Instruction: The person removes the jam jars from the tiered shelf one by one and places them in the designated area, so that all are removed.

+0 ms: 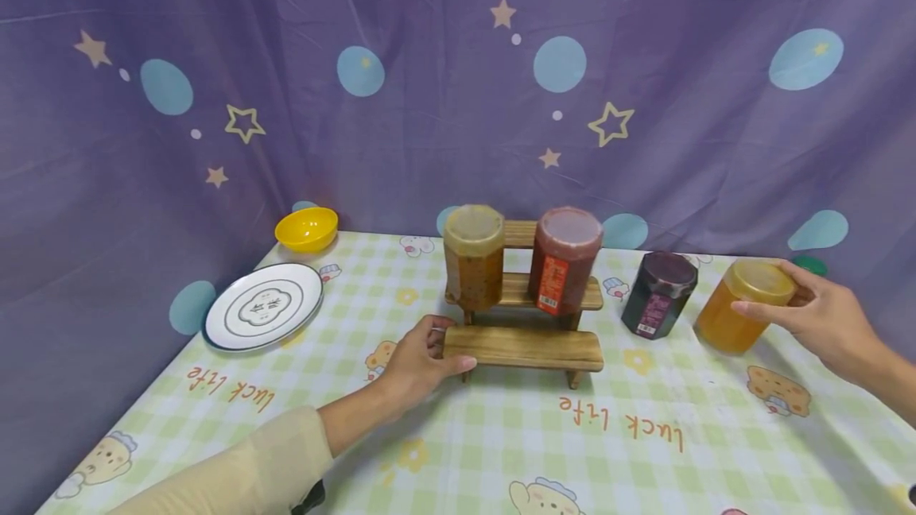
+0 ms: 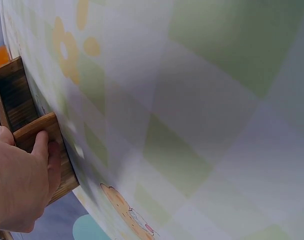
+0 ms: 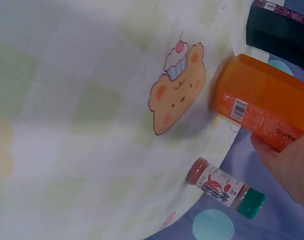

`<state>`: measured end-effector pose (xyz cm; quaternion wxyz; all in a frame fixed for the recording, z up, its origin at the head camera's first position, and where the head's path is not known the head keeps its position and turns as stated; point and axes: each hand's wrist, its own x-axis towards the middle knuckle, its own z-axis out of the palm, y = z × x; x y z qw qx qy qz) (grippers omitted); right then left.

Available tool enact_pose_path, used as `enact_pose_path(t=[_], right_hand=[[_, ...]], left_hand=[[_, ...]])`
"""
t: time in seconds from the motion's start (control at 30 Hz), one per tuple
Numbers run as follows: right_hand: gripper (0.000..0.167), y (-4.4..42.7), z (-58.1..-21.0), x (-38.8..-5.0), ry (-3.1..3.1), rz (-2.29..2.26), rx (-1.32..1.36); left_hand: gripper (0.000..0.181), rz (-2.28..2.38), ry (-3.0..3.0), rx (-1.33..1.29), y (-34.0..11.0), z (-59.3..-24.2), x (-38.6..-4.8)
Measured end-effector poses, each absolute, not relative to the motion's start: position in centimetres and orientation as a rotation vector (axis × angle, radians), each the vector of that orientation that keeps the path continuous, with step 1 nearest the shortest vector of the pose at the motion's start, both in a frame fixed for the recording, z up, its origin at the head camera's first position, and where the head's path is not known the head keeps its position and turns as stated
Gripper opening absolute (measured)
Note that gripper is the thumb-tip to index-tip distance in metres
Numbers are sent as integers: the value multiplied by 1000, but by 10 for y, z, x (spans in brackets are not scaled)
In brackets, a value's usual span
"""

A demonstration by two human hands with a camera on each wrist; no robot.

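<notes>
In the head view my left hand (image 1: 418, 360) grips the left end of the lowest step of a wooden tiered rack (image 1: 522, 346), thumb in front. The left wrist view shows its fingers against the rack's wooden end (image 2: 39, 131). My right hand (image 1: 823, 316) holds a jar of orange-yellow contents (image 1: 733, 316) near its lid, thumb at the front. A label with a barcode shows on this jar in the right wrist view; whether it touches the table I cannot tell. A brown jar (image 1: 475, 265) and a red jar (image 1: 564, 269) stand on the rack's middle step.
Left of the orange-yellow jar stands a dark purple jar (image 1: 658, 296). A green-capped seasoning bottle (image 3: 219, 185) is beyond my right hand. At the left are a white plate (image 1: 304, 312) and a yellow bowl (image 1: 306, 233). A purple curtain (image 1: 444, 102) hangs behind the table.
</notes>
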<state>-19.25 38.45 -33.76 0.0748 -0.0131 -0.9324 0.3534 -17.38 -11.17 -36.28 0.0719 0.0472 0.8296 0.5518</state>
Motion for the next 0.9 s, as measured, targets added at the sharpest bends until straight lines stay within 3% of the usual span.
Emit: enact_pose_path(t=[0.6, 0.9], right_hand=[[102, 383, -345, -194, -2820, 1004, 3], [89, 384, -344, -197, -2848, 947, 100]], left_hand=[[62, 1667, 2453, 154, -112, -363, -175], [62, 1662, 2461, 162, -114, -364, -175]])
